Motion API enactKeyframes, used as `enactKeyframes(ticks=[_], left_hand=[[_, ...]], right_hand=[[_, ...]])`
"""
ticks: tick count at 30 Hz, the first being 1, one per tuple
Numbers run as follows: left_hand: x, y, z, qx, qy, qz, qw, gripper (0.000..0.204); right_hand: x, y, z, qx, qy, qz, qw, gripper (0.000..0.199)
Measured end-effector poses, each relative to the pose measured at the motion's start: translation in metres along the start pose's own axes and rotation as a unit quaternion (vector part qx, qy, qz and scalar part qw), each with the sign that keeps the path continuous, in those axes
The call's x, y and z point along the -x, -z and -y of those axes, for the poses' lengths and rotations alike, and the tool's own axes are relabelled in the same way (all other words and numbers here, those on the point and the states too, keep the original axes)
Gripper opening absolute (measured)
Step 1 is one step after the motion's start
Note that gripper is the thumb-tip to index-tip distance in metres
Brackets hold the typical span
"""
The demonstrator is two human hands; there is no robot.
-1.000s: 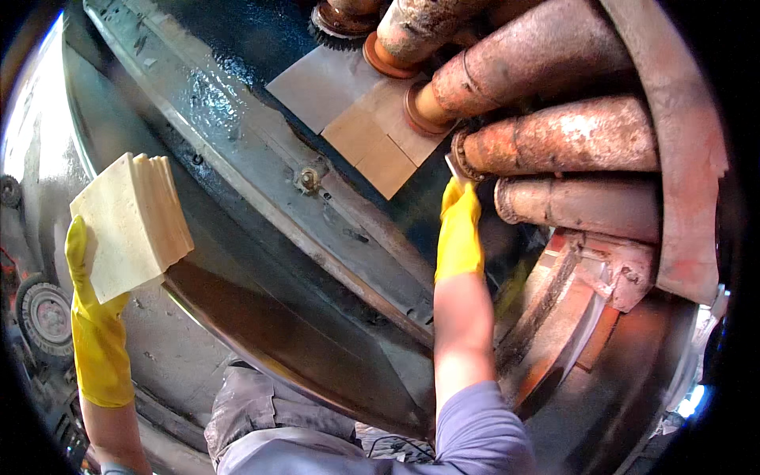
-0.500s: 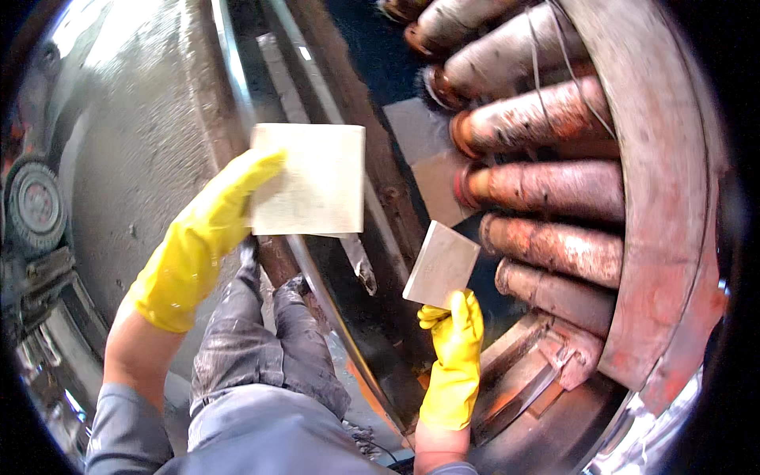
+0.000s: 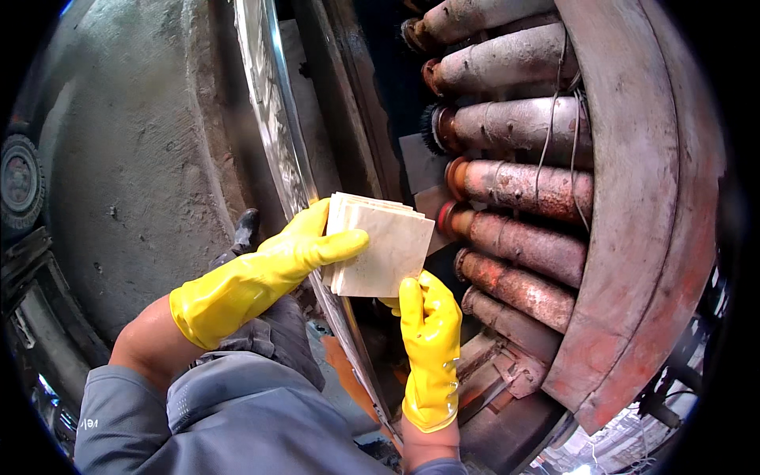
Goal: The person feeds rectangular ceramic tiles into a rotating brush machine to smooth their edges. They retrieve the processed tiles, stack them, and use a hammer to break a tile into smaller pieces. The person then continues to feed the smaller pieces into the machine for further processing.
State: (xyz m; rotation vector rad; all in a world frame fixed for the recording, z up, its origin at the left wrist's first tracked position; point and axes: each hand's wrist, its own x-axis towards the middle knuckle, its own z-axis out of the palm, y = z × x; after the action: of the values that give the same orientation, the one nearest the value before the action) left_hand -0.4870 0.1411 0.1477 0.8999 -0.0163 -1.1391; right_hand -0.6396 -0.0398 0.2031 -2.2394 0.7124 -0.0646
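Note:
Both my hands wear yellow rubber gloves. Between them is a small stack of square beige stone tiles [image 3: 385, 247], its edges slightly uneven. My left hand [image 3: 305, 245] grips the stack from its left side, the thumb lying across the top tile and the fingers hidden beneath. At the lower right corner my right hand [image 3: 427, 317] pinches the tiles, its thumb at the near edge and the fingertips partly behind. The stack is held in the air above a wet metal rail.
A shiny metal rail [image 3: 277, 119] runs along the machine bed. To the right, several rusty cylinders [image 3: 522, 186] stick out from under a curved, reddish beam [image 3: 625, 198]. Flat tiles [image 3: 423, 162] lie beyond the rail. The wet concrete floor [image 3: 142, 182] and a wheel [image 3: 21, 182] are at left.
The tile in my right hand has come together with those in my left, making one stack. My left hand has moved down and right; the view has shifted.

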Motion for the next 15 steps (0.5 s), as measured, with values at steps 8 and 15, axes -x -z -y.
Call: enactKeyframes(ticks=[8,15], left_hand=[[-0.032,-0.015,-0.012,0.049,0.006,0.051,0.997,0.095],[-0.052,-0.029,0.001,0.058,-0.009,0.035,0.998,0.09]], right_hand=[[-0.039,0.038,-0.003,-0.26,-0.087,0.04,0.961,0.056],[-0.069,0.022,-0.028,-0.461,-0.193,0.141,0.854,0.073]])
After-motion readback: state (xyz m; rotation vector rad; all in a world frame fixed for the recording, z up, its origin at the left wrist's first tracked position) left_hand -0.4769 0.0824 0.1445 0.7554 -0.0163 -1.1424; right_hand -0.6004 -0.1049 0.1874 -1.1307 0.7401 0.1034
